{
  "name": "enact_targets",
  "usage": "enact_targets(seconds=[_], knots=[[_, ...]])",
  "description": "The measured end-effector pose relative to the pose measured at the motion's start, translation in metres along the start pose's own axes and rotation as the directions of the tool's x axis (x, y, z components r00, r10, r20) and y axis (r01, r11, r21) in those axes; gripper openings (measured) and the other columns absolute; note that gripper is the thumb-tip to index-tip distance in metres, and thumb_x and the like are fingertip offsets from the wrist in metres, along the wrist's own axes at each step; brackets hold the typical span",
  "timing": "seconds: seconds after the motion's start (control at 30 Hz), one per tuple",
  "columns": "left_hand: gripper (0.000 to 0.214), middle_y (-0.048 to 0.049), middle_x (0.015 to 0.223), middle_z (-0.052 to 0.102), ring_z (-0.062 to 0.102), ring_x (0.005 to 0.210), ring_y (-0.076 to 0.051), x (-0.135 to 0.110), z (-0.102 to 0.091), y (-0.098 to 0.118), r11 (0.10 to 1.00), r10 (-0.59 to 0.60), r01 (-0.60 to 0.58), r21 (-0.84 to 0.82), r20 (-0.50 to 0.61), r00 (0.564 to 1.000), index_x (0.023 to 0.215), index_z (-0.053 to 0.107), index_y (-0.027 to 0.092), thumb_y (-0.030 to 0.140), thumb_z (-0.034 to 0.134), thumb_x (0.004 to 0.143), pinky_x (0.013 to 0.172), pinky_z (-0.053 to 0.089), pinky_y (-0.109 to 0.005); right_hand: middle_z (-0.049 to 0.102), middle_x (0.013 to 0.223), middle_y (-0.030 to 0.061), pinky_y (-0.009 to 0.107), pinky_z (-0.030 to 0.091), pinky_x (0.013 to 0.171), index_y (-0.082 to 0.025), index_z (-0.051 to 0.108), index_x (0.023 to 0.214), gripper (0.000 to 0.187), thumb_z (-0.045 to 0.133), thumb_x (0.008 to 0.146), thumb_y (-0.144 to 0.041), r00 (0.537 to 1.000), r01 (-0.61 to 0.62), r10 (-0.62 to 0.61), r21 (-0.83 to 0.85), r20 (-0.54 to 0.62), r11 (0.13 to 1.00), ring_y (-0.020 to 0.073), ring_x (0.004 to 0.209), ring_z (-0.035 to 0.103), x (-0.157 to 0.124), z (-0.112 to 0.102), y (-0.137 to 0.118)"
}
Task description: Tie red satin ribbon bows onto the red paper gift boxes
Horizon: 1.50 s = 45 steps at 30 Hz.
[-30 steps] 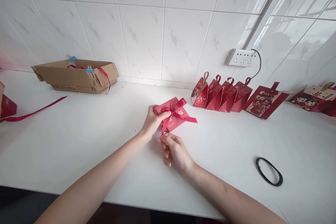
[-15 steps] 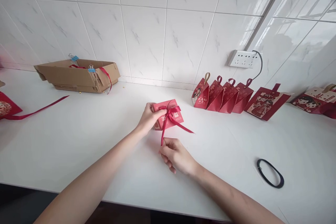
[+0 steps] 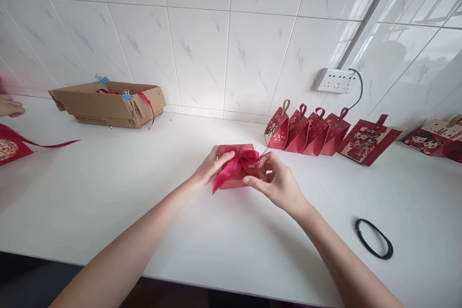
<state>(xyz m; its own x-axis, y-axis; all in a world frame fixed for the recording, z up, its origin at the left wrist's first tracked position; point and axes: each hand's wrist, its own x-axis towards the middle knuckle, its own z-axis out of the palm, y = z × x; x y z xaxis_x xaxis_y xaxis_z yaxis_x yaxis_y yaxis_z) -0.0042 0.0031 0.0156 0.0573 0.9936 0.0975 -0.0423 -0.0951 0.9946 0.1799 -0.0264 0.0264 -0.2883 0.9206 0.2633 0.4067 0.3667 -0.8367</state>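
On the white table in front of me sits a small red gift box (image 3: 236,184) with a red ribbon (image 3: 226,175) tied in a bow on its top. My left hand (image 3: 212,166) grips the box's left side, its thumb pressed on top beside the knot. One wide ribbon tail hangs over the front left edge. At the right side, my right hand (image 3: 277,180) has its fingers curled at the bow's right end, where the other tail appears to run into them. Its thumb reaches toward the box's front right corner. The curled fingers partly hide that tail.
Several red gift boxes (image 3: 296,134) with loop handles stand in a row at right. A cardboard box (image 3: 108,108) with blue binder clips is back left. Another red box (image 3: 16,147) with ribbon and another person's hand (image 3: 10,106) are far left. A black loop (image 3: 373,239) lies right.
My right hand has left the front tail and moved up and right to the box's right side. The box has turned and shifted slightly. Another person's hand has appeared at far left.
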Motion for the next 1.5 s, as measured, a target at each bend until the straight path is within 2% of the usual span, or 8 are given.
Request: enact_targets(seconds=[0.17, 0.33, 0.47, 0.7, 0.83, 1.13, 1.27, 1.5], knots=[[0.038, -0.0080, 0.110, 0.063, 0.055, 0.109, -0.028, 0.002, -0.007, -0.007, 0.965, -0.019, -0.005, 0.263, 0.087, 0.996, 0.099, 0.063, 0.022, 0.052, 0.053, 0.077, 0.090, 0.044, -0.040, 0.050, 0.060, -0.0054, 0.025, 0.039, 0.050, -0.024, 0.045, 0.107, 0.046, 0.057, 0.075, -0.055, 0.996, -0.027, 0.021, -0.065, -0.089, 0.997, 0.0130, 0.051, 0.049, 0.003, 0.000, 0.002], [0.060, -0.0054, 0.146, 0.030, 0.021, 0.136, -0.029, -0.008, -0.007, -0.004, 0.794, 0.393, -0.409, 0.450, 0.132, 0.910, 0.128, 0.045, 0.029, 0.035, 0.064, 0.071, 0.107, 0.027, -0.045, 0.056, 0.084, 0.0040, 0.031, 0.044, 0.061, -0.023, 0.059, 0.099, 0.037, 0.056, 0.077, -0.053, 0.951, 0.018, -0.079, -0.202, -0.299, 0.979, 0.0151, 0.062, 0.052, 0.011, -0.011, 0.010], [0.014, -0.0022, 0.137, 0.045, 0.020, 0.137, -0.027, -0.015, 0.001, -0.001, 0.684, 0.451, -0.562, 0.465, 0.335, 0.827, 0.087, 0.067, 0.026, 0.029, 0.058, 0.076, 0.110, 0.022, -0.044, 0.056, 0.095, 0.0074, 0.032, 0.044, 0.070, -0.023, 0.066, 0.086, 0.025, 0.056, 0.079, -0.045, 0.972, 0.074, -0.126, -0.255, -0.196, 0.964, 0.0198, 0.084, 0.055, 0.017, -0.013, 0.019], [0.025, -0.0077, 0.100, 0.064, 0.055, 0.107, -0.022, 0.005, -0.011, 0.000, 0.943, 0.333, -0.328, 0.064, -0.125, 0.934, 0.077, 0.057, 0.020, 0.045, 0.057, 0.077, 0.093, 0.040, -0.036, 0.057, 0.074, 0.0030, 0.034, 0.045, 0.074, -0.020, 0.051, 0.064, 0.022, 0.057, 0.074, -0.039, 0.974, -0.072, 0.143, 0.360, -0.175, 0.930, 0.0178, 0.076, 0.056, 0.026, -0.028, 0.028], [0.027, -0.0014, 0.081, 0.062, 0.061, 0.090, -0.018, 0.021, -0.040, 0.005, 0.913, 0.125, -0.279, -0.296, -0.448, 0.885, 0.071, 0.048, 0.021, 0.044, 0.063, 0.069, 0.081, 0.045, -0.032, 0.055, 0.080, 0.0042, 0.038, 0.048, 0.077, -0.022, 0.042, 0.070, 0.019, 0.051, 0.072, -0.038, 0.826, -0.065, 0.384, 0.607, -0.413, 0.792, 0.0205, 0.084, 0.058, 0.034, -0.057, 0.044], [0.032, -0.0099, 0.105, 0.066, 0.060, 0.102, -0.027, 0.021, -0.024, -0.016, 0.970, -0.244, 0.241, -0.040, -0.137, 0.960, 0.090, 0.058, 0.018, 0.042, 0.056, 0.069, 0.081, 0.042, -0.036, 0.033, 0.135, 0.0152, 0.056, 0.033, 0.097, -0.024, 0.050, 0.118, 0.070, 0.069, 0.059, -0.056, 0.947, 0.095, -0.206, -0.401, -0.245, 0.911, 0.0384, 0.127, 0.029, 0.020, 0.006, 0.027], [0.038, -0.0116, 0.115, 0.062, 0.061, 0.101, -0.026, 0.019, -0.021, -0.018, 0.979, -0.192, 0.185, -0.085, -0.089, 0.977, 0.099, 0.056, 0.018, 0.045, 0.053, 0.072, 0.081, 0.044, -0.036, 0.056, 0.112, 0.0117, 0.051, 0.043, 0.088, -0.022, 0.054, 0.109, 0.053, 0.060, 0.068, -0.054, 0.953, -0.075, 0.103, 0.110, -0.284, 0.991, 0.0320, 0.108, 0.051, 0.025, -0.012, 0.033], [0.032, -0.0111, 0.112, 0.063, 0.063, 0.096, -0.025, 0.019, -0.024, -0.017, 0.987, -0.151, 0.146, -0.063, -0.096, 0.984, 0.091, 0.059, 0.017, 0.043, 0.053, 0.073, 0.075, 0.046, -0.034, 0.057, 0.116, 0.0048, 0.038, 0.050, 0.064, -0.029, 0.051, 0.112, 0.043, 0.047, 0.077, -0.054, 0.985, -0.152, 0.148, 0.825, 0.084, 0.544, 0.0254, 0.093, 0.058, 0.026, -0.052, 0.028]])
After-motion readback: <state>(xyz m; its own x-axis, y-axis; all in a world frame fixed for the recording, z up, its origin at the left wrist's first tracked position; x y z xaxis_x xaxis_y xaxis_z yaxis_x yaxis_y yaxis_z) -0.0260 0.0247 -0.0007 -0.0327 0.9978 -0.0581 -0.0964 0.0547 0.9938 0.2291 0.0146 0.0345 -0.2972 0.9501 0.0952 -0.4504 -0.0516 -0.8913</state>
